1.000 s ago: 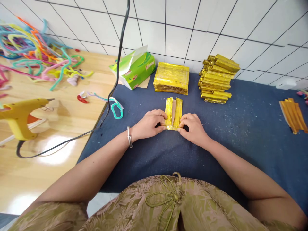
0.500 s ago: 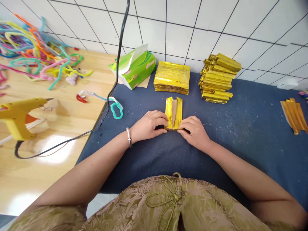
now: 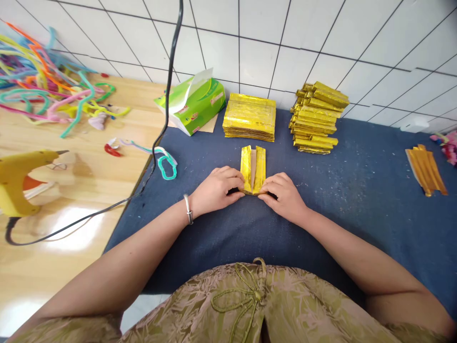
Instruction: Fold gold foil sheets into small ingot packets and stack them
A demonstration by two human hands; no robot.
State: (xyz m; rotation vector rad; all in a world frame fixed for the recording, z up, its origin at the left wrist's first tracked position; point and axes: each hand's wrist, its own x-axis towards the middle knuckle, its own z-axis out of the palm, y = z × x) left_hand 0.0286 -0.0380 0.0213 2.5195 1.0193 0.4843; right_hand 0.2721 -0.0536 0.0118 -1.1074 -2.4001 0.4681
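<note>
A folded gold foil paper (image 3: 260, 164) lies on the dark blue cloth before me, its two long sides turned inward with a brownish strip showing between them. At its near left corner my left hand (image 3: 222, 187), with a silver bangle at the wrist, pinches the edge between thumb and fingers. My right hand (image 3: 283, 194) pinches the near right corner the same way. The near edge looks slightly turned up between the hands. Behind it sit a flat stack of gold foil sheets (image 3: 249, 116) and a looser pile of folded gold pieces (image 3: 314, 119).
A green tissue pack (image 3: 200, 107) stands against the tiled wall. On the wooden table at left are a yellow glue gun (image 3: 21, 176), its black cable (image 3: 167, 105) and tangled pipe cleaners (image 3: 46, 90). A teal pipe-cleaner loop (image 3: 167, 166) and, far right, a folded gold piece (image 3: 425, 169) rest on the cloth.
The view has shifted slightly, so everything sits a little further left. Both hands keep their pinch on the near corners of the foil paper; the fold looks much the same.
</note>
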